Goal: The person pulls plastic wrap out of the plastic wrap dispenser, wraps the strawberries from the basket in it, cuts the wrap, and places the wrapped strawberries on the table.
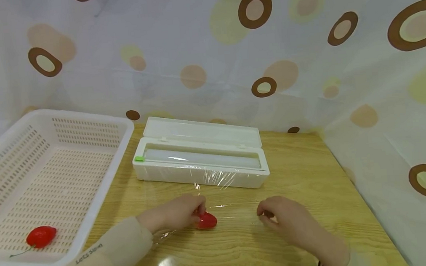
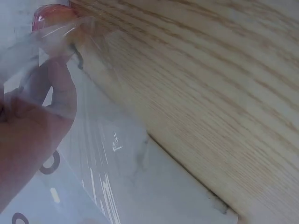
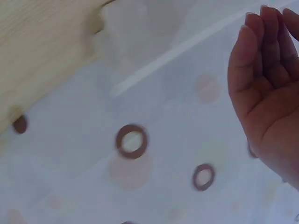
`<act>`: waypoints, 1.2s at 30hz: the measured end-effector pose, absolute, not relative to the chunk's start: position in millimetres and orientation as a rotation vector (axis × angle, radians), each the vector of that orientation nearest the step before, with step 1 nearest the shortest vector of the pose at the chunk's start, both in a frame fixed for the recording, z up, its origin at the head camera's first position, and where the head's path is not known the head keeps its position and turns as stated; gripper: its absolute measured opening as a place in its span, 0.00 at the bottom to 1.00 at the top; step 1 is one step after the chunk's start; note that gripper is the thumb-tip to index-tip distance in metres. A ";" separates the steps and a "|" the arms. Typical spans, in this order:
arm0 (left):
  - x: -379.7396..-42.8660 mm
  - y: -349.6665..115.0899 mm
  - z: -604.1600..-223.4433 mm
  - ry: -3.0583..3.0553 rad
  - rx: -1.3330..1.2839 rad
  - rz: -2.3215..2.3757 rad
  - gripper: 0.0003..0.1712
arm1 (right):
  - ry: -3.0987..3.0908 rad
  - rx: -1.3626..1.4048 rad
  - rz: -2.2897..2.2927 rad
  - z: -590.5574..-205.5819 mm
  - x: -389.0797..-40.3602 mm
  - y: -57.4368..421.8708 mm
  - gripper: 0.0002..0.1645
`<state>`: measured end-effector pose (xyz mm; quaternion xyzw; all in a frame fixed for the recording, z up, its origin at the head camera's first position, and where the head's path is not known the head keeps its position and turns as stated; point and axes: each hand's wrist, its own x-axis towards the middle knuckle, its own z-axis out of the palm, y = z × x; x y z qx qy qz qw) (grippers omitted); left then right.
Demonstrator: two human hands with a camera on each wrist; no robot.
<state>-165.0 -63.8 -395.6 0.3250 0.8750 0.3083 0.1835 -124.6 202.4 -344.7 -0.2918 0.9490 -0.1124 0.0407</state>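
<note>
A small red pepper point(image 1: 207, 220) lies on the table under clear cling film point(image 1: 235, 215), its dark stem visible in the left wrist view. My left hand point(image 1: 179, 212) is right beside the pepper, with thumb and finger pinching the film. That pinch shows in the left wrist view, where the film point(image 2: 100, 140) stretches over the hand point(image 2: 32, 116). To the right, my right hand point(image 1: 290, 219) hovers by the film's side with loosely bent fingers. The right wrist view shows that hand point(image 3: 268, 88) with nothing in its palm.
A white cling film box point(image 1: 202, 180) stands behind the hands, its lid point(image 1: 201, 129) raised, a film roll point(image 1: 200, 157) inside and a green slider point(image 1: 139, 159) at its left. On the left, a white slotted basket point(image 1: 90, 211) contains another red pepper point(image 1: 41, 236). Patterned curtain point(image 1: 190, 46) borders the table.
</note>
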 end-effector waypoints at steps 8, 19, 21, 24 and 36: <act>-168.1 -61.8 -394.7 2.418 0.844 0.924 0.05 | 2.804 -1.638 -0.145 -379.0 -90.5 137.3 0.07; -171.1 -63.8 -394.4 2.376 0.792 0.965 0.06 | 2.983 -1.164 -0.089 -402.9 -100.2 120.3 0.27; -172.2 -65.1 -394.4 2.382 0.805 0.949 0.06 | 3.007 -1.147 -0.107 -405.2 -102.7 118.6 0.27; -173.8 -65.8 -394.3 2.393 0.835 0.930 0.06 | 3.043 -1.147 -0.120 -408.6 -106.5 116.6 0.26; -179.0 -72.9 -395.6 2.360 0.868 1.001 0.11 | 3.046 -1.108 -0.150 -407.0 -121.0 112.5 0.21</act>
